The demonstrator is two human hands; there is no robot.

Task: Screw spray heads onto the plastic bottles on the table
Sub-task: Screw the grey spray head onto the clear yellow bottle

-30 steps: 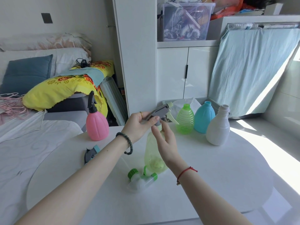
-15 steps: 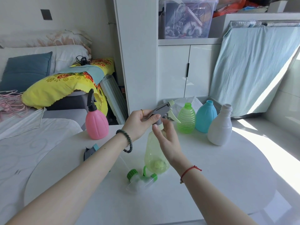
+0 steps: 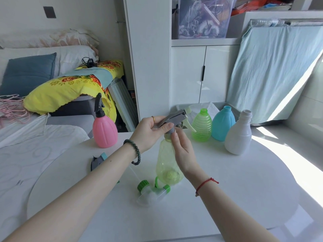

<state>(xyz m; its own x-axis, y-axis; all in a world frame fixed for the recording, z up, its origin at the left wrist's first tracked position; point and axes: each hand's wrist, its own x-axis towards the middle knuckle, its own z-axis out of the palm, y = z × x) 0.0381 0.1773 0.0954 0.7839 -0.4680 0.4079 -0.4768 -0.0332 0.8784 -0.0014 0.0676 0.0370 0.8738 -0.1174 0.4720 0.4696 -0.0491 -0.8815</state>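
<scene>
Table (image 3: pixel 244 189), left hand (image 3: pixel 150 131) on spray head (image 3: pixel 174 117) — right hand (image 3: pixel 183 151) half-hiding collar (image 3: pixel 171 131)

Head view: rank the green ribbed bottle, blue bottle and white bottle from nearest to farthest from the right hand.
From the right hand, at the grey spray head:
1. Green ribbed bottle, just to its right and behind.
2. Blue bottle, next along the row, further right.
3. White bottle, at the row's right end.

Centre bottle (image 3: pixel 166 161) mid-worktop (image 3: pixel 244 189), spray head (image 3: pixel 174 117) on its neck. Row of three bottles (image 3: pixel 222 126) behind-right. Fourth bottle (image 3: pixel 104 132) back-left. Loose head (image 3: pixel 152 193) before centre bottle, second loose head (image 3: pixel 97 161) to its left.
</scene>
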